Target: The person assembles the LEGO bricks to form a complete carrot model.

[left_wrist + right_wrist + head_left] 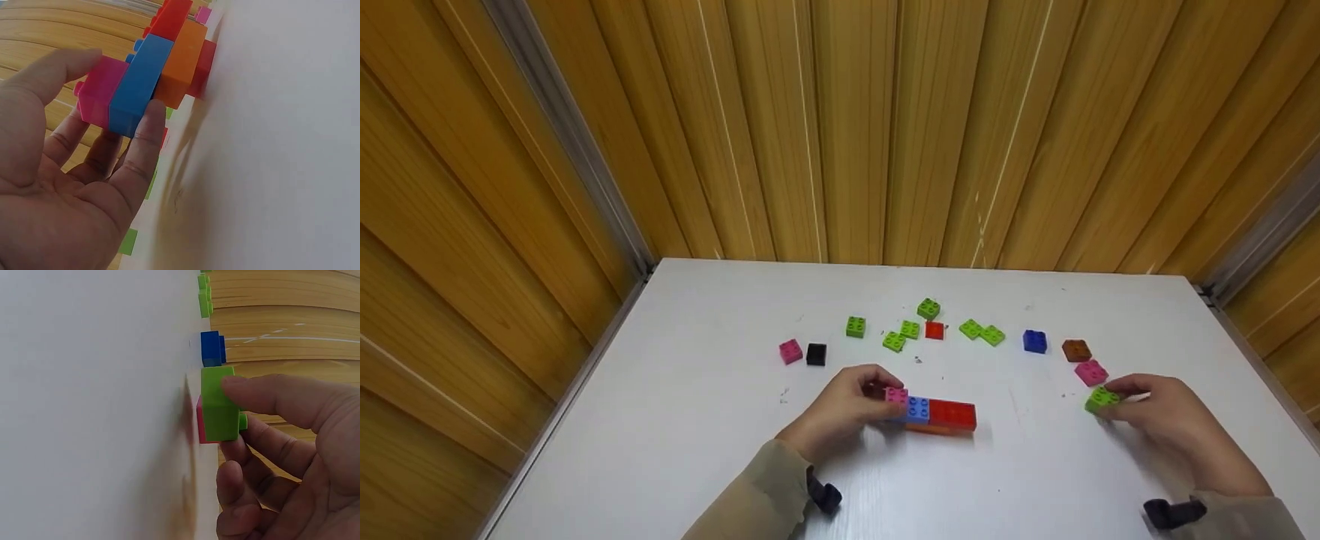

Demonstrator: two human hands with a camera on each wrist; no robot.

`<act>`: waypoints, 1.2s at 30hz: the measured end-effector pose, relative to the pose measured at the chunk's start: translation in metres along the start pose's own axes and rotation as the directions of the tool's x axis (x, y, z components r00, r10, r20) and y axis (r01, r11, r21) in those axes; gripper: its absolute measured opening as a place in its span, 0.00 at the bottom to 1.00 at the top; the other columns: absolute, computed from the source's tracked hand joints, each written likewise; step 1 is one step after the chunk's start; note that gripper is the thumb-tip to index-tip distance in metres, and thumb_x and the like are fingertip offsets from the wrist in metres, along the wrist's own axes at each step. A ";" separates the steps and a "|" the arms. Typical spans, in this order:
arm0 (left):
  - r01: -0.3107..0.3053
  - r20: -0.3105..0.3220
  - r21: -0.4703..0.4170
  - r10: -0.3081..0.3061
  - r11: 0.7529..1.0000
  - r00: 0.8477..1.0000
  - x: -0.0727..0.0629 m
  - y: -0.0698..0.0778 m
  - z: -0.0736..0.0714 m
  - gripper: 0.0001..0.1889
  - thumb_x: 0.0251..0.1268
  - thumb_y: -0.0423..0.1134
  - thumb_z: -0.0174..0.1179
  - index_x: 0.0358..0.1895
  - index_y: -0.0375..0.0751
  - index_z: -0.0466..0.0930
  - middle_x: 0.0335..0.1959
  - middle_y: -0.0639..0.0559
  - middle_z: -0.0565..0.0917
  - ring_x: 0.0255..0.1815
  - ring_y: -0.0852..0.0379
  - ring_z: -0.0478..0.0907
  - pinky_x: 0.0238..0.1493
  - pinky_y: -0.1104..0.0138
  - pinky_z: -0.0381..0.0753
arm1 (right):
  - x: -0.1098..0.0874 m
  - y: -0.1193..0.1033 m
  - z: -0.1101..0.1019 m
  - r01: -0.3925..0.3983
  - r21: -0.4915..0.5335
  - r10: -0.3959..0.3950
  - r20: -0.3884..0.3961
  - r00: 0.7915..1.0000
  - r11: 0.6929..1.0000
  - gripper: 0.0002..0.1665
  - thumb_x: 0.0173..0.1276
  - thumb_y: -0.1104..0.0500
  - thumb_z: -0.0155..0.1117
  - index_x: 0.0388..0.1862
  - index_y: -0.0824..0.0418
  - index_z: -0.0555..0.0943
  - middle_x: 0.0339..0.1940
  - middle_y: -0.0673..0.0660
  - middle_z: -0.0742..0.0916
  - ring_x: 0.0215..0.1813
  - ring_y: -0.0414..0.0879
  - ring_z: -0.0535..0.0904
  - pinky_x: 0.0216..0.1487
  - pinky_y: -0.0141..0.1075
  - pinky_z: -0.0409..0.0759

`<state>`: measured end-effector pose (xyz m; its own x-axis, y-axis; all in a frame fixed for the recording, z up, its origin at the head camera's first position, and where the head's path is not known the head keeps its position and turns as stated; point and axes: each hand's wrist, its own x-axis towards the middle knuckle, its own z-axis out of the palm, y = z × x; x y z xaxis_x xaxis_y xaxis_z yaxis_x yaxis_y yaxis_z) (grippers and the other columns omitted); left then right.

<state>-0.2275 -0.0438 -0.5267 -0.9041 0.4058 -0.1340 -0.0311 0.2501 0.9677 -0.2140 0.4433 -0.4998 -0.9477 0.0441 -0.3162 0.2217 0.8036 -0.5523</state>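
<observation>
Two hands are at work on the white table (675,420), each on plastic building bricks. Left hand (847,409) grips the near-left end of a small brick assembly (934,415) resting on the table: a pink brick (896,395), a blue brick (917,407) and a red brick (952,412) in a row on top of an orange brick (181,67). In the left wrist view the thumb sits on the pink brick and a finger (140,140) curls under the blue one. Right hand (1170,420) pinches a single green brick (1102,399) well to the right of the assembly, its fingers curled round the brick; whether it rests on the table or is just raised off it cannot be told. A second pink brick (1090,372) lies just behind it. Judged by appearance, the bricks are light, rigid and smooth-sided, not fragile; the flat side faces offer the surest hold, since the studded tops give less purchase. The assembly is probably held only by stud friction and may separate if taken by one end, so a hold spanning the orange brick would seem safer. Loose green bricks (911,330), a blue one (1034,341), a brown one (1076,349) and a black one (816,354) lie farther back, apart from both hands.
</observation>
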 end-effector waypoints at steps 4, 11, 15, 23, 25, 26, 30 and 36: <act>0.002 -0.004 -0.022 -0.002 1.000 1.000 -0.001 -0.001 0.000 0.14 0.68 0.40 0.81 0.53 0.52 0.91 0.53 0.54 0.90 0.57 0.53 0.83 0.67 0.59 0.83 | -0.002 -0.007 -0.004 0.014 0.016 -0.014 -0.026 1.000 1.000 0.43 0.75 0.44 0.80 0.76 0.70 0.80 0.70 0.79 0.83 0.61 0.66 0.84 0.46 0.37 0.85; -0.026 -0.010 -0.042 0.025 0.999 1.000 -0.001 -0.005 0.001 0.14 0.67 0.39 0.82 0.53 0.49 0.91 0.51 0.52 0.91 0.55 0.53 0.84 0.60 0.64 0.85 | -0.003 -0.034 -0.001 0.100 0.072 -0.093 -0.097 0.991 0.992 0.39 0.75 0.47 0.80 0.75 0.71 0.81 0.69 0.77 0.84 0.63 0.65 0.83 0.45 0.34 0.82; -0.033 -0.013 -0.048 0.033 0.998 0.999 0.001 -0.005 0.002 0.15 0.68 0.39 0.82 0.54 0.49 0.91 0.51 0.52 0.90 0.55 0.53 0.84 0.58 0.65 0.85 | -0.001 -0.054 0.003 0.128 0.118 -0.114 -0.120 0.986 0.985 0.37 0.75 0.51 0.80 0.74 0.71 0.81 0.69 0.75 0.85 0.63 0.61 0.82 0.45 0.28 0.84; -0.022 -0.021 -0.038 0.021 0.999 1.000 0.001 -0.002 0.001 0.14 0.71 0.40 0.80 0.56 0.50 0.91 0.54 0.52 0.90 0.57 0.52 0.84 0.64 0.62 0.86 | 0.002 -0.089 0.013 0.188 0.176 -0.163 -0.151 0.975 0.966 0.33 0.74 0.54 0.81 0.72 0.67 0.83 0.60 0.64 0.89 0.58 0.53 0.82 0.46 0.28 0.86; -0.021 -0.022 -0.037 0.020 0.999 1.000 0.002 -0.002 0.000 0.14 0.71 0.40 0.80 0.56 0.51 0.90 0.54 0.53 0.90 0.58 0.52 0.84 0.65 0.61 0.86 | 0.003 -0.095 0.016 0.204 0.186 -0.176 -0.153 0.972 0.961 0.33 0.74 0.54 0.81 0.72 0.67 0.83 0.61 0.65 0.89 0.59 0.53 0.83 0.47 0.28 0.86; -0.019 -0.022 -0.034 0.018 0.999 1.000 0.002 -0.002 0.000 0.15 0.71 0.41 0.80 0.57 0.51 0.90 0.54 0.53 0.89 0.58 0.53 0.84 0.65 0.61 0.86 | 0.003 -0.097 0.017 0.209 0.188 -0.181 -0.155 0.971 0.960 0.33 0.74 0.54 0.82 0.72 0.67 0.83 0.62 0.65 0.89 0.59 0.53 0.83 0.48 0.27 0.85; -0.011 -0.021 -0.029 0.010 1.000 1.000 0.003 -0.002 0.000 0.15 0.71 0.42 0.80 0.58 0.53 0.90 0.56 0.54 0.89 0.59 0.53 0.84 0.66 0.60 0.86 | 0.005 -0.106 0.021 0.239 0.200 -0.210 -0.157 0.965 0.950 0.33 0.73 0.55 0.82 0.72 0.67 0.84 0.64 0.67 0.89 0.60 0.53 0.83 0.49 0.26 0.85; -0.001 -0.034 -0.031 0.000 1.000 0.999 0.002 -0.003 -0.001 0.16 0.72 0.44 0.79 0.59 0.53 0.89 0.57 0.54 0.89 0.60 0.53 0.84 0.67 0.60 0.87 | 0.006 -0.116 0.029 0.276 0.224 -0.249 -0.143 0.958 0.935 0.31 0.73 0.57 0.82 0.71 0.66 0.85 0.64 0.65 0.90 0.58 0.50 0.85 0.50 0.25 0.85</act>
<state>-0.2297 -0.0444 -0.5295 -0.9179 0.3760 -0.1269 -0.0435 0.2224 0.9740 -0.2385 0.3330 -0.4593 -0.9958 -0.0728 -0.0552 -0.0030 0.6302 -0.7764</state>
